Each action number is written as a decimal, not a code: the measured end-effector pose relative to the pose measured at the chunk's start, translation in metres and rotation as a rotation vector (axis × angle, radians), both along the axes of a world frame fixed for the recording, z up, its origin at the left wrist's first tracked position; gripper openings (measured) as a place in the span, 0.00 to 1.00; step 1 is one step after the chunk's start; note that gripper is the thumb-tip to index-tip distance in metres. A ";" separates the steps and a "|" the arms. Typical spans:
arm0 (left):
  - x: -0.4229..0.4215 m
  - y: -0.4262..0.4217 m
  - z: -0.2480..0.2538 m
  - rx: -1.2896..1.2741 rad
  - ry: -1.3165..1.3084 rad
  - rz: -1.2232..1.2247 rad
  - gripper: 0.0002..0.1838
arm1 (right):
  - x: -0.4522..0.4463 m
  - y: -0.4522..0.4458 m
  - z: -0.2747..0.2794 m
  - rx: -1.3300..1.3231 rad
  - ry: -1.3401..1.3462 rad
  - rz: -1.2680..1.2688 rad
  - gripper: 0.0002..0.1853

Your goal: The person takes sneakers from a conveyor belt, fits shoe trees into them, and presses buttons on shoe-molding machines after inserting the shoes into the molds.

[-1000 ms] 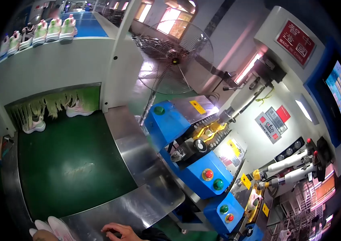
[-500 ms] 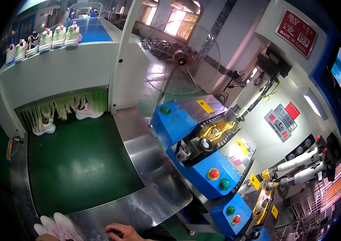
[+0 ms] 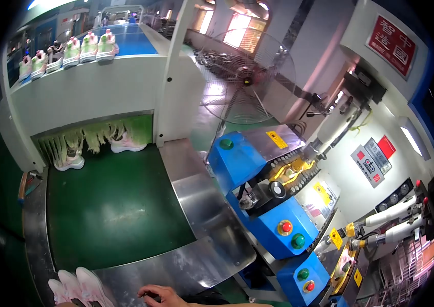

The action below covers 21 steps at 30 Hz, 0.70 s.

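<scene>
Several pale pink-and-white shoes (image 3: pixel 90 284) stand close together at the lower left corner, on the metal ledge (image 3: pixel 171 271). A small sliver of my left hand (image 3: pixel 65 304) shows at the bottom edge beside these shoes; its fingers are hidden. To their right, my right hand (image 3: pixel 159 295) is over the ledge near the bottom edge. Its fingers are loosely bent with a gap between thumb and forefinger, and I see nothing in it.
Two shoes (image 3: pixel 127 143) sit under the fringe curtain (image 3: pixel 81 138) on a green conveyor belt (image 3: pixel 120 215). More shoes (image 3: pixel 89 47) line the machine top. At right, a blue-and-white press (image 3: pixel 237 161) has buttons and clamped shoes (image 3: pixel 344 266). A fan (image 3: pixel 247 81) stands behind.
The whole view has shifted, so things appear slightly further right. My right hand stays over the ledge, and less of my left hand shows by the shoes.
</scene>
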<state>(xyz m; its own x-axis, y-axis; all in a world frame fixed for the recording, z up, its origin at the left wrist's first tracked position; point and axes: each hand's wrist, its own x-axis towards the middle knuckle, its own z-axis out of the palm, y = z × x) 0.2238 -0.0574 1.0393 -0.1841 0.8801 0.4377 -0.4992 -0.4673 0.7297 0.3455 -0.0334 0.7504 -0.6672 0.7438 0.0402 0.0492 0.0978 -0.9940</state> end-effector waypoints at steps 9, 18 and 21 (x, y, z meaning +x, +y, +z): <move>-0.048 0.023 -0.032 0.047 0.182 0.368 0.06 | -0.010 0.005 -0.014 -0.216 -0.058 0.017 0.09; -0.210 0.076 -0.279 -0.482 0.663 0.670 0.10 | -0.047 0.025 -0.032 -0.378 -0.337 -0.105 0.08; -0.275 0.081 -0.405 -0.782 0.841 0.796 0.18 | -0.092 0.066 -0.035 -0.244 -0.455 0.001 0.11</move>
